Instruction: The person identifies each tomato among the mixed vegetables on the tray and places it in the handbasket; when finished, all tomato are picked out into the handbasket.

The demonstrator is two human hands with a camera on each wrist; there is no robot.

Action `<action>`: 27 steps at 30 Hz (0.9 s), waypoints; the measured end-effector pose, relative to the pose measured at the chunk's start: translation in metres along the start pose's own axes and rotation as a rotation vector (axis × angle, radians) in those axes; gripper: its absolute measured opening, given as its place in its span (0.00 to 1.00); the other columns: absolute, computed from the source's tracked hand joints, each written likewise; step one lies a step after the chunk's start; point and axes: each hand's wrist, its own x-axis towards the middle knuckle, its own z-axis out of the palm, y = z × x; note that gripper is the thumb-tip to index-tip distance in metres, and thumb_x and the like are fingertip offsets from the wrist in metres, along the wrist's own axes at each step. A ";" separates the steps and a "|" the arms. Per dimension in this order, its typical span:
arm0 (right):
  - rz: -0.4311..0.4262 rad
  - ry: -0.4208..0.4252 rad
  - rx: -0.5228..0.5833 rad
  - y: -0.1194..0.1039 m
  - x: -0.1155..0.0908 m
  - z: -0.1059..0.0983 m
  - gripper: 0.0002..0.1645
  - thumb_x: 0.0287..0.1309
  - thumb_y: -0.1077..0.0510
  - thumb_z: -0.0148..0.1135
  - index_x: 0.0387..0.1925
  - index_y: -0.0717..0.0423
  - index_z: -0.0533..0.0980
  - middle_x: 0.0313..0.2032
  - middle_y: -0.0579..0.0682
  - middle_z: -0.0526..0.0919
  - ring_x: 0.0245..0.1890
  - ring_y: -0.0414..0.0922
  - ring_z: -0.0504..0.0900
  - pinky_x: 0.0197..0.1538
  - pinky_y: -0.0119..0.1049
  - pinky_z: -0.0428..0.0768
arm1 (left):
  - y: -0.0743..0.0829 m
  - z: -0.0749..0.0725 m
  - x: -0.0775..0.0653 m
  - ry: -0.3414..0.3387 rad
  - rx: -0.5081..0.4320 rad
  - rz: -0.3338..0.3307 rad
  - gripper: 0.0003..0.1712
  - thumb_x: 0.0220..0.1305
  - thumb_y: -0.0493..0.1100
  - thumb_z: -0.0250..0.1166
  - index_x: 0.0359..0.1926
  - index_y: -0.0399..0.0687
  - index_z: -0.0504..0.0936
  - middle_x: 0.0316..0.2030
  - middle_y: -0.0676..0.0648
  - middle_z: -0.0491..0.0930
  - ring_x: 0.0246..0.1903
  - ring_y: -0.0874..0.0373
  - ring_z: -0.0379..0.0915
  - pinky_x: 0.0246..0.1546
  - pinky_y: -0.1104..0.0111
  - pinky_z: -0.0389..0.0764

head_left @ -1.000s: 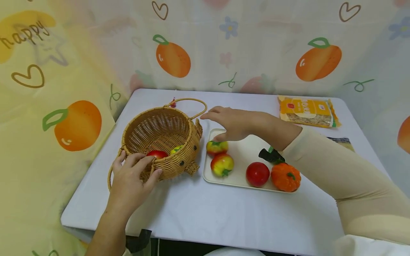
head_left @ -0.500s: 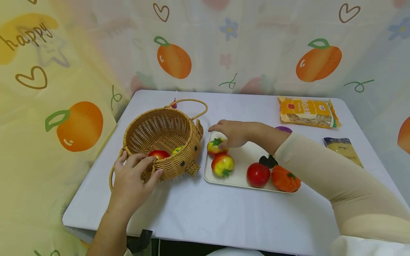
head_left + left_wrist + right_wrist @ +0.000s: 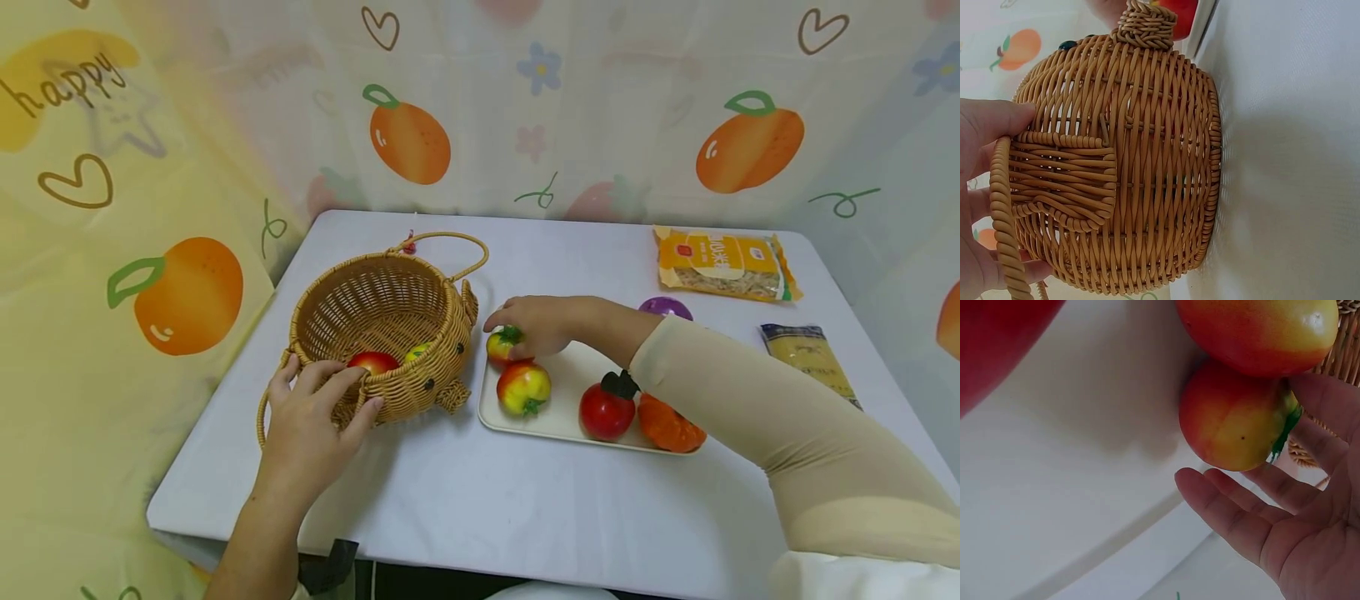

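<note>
My left hand (image 3: pixel 313 417) grips the near rim of a round wicker basket (image 3: pixel 367 287), thumb outside and fingers over the edge. Inside the basket lie a red fruit (image 3: pixel 373 362) and a yellow one (image 3: pixel 415 352). My right hand (image 3: pixel 1310 494) reaches around a red-and-yellow toy fruit with a green leafy top (image 3: pixel 1235 419), at the left end of a cream tray (image 3: pixel 487 408). Its fingers are spread, with the thumb at the leafy top and fingertips just beside the fruit. A second red-and-yellow fruit (image 3: pixel 522 387) touches that one on the tray.
Further right on the tray are a red round fruit (image 3: pixel 606 412) and an orange pumpkin (image 3: pixel 669 425). Behind the right forearm sits a purple thing (image 3: pixel 665 307). A yellow food packet (image 3: pixel 726 265) and a tan packet (image 3: pixel 812 360) lie on the right of the white-covered table (image 3: pixel 525 517).
My right hand has come down and toward me, from beside the basket's far handle to around the leafy-topped fruit. The left hand has stayed on the basket rim.
</note>
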 end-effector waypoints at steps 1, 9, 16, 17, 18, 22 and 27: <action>-0.004 -0.002 -0.002 0.000 0.000 0.000 0.33 0.70 0.51 0.63 0.74 0.45 0.67 0.73 0.56 0.66 0.74 0.55 0.65 0.76 0.55 0.64 | 0.000 0.000 0.000 0.000 0.000 0.001 0.20 0.56 0.43 0.77 0.48 0.41 0.87 0.48 0.37 0.80 0.58 0.26 0.64 0.70 0.36 0.52; -0.016 -0.010 -0.001 0.001 0.000 0.002 0.32 0.71 0.52 0.61 0.74 0.45 0.67 0.73 0.55 0.68 0.74 0.55 0.64 0.76 0.55 0.63 | -0.001 0.001 0.000 0.004 0.000 0.009 0.20 0.55 0.43 0.77 0.48 0.42 0.87 0.48 0.37 0.80 0.58 0.28 0.64 0.70 0.36 0.52; -0.036 -0.002 -0.002 0.004 0.000 0.004 0.32 0.72 0.52 0.60 0.74 0.47 0.67 0.72 0.54 0.70 0.73 0.54 0.66 0.77 0.54 0.62 | -0.002 0.002 0.000 0.007 0.003 0.018 0.20 0.55 0.43 0.77 0.48 0.41 0.87 0.47 0.37 0.80 0.57 0.29 0.65 0.70 0.36 0.52; -0.039 0.001 -0.002 0.005 -0.001 0.004 0.32 0.72 0.52 0.60 0.74 0.48 0.67 0.72 0.54 0.70 0.73 0.54 0.66 0.77 0.54 0.62 | -0.002 0.002 0.000 0.006 0.002 0.017 0.20 0.55 0.43 0.77 0.48 0.41 0.86 0.47 0.37 0.80 0.57 0.29 0.65 0.70 0.36 0.52; -0.041 0.005 -0.004 0.006 -0.002 0.004 0.32 0.72 0.52 0.60 0.74 0.48 0.67 0.72 0.54 0.70 0.73 0.54 0.66 0.77 0.54 0.62 | -0.002 0.002 0.000 0.006 0.002 0.017 0.20 0.55 0.43 0.77 0.48 0.41 0.86 0.47 0.37 0.80 0.57 0.29 0.65 0.70 0.36 0.52; -0.031 0.025 -0.003 0.009 -0.006 0.001 0.32 0.71 0.52 0.61 0.74 0.48 0.67 0.70 0.54 0.72 0.72 0.53 0.67 0.77 0.53 0.63 | -0.002 0.002 0.000 0.004 0.000 0.017 0.20 0.55 0.43 0.77 0.48 0.41 0.86 0.47 0.37 0.80 0.57 0.28 0.65 0.70 0.36 0.52; -0.024 0.057 -0.001 0.013 -0.014 -0.006 0.32 0.71 0.54 0.61 0.74 0.48 0.67 0.68 0.56 0.73 0.70 0.54 0.69 0.75 0.53 0.65 | -0.003 0.001 0.000 0.003 0.001 0.014 0.20 0.56 0.43 0.77 0.49 0.41 0.86 0.47 0.37 0.80 0.57 0.29 0.65 0.70 0.37 0.52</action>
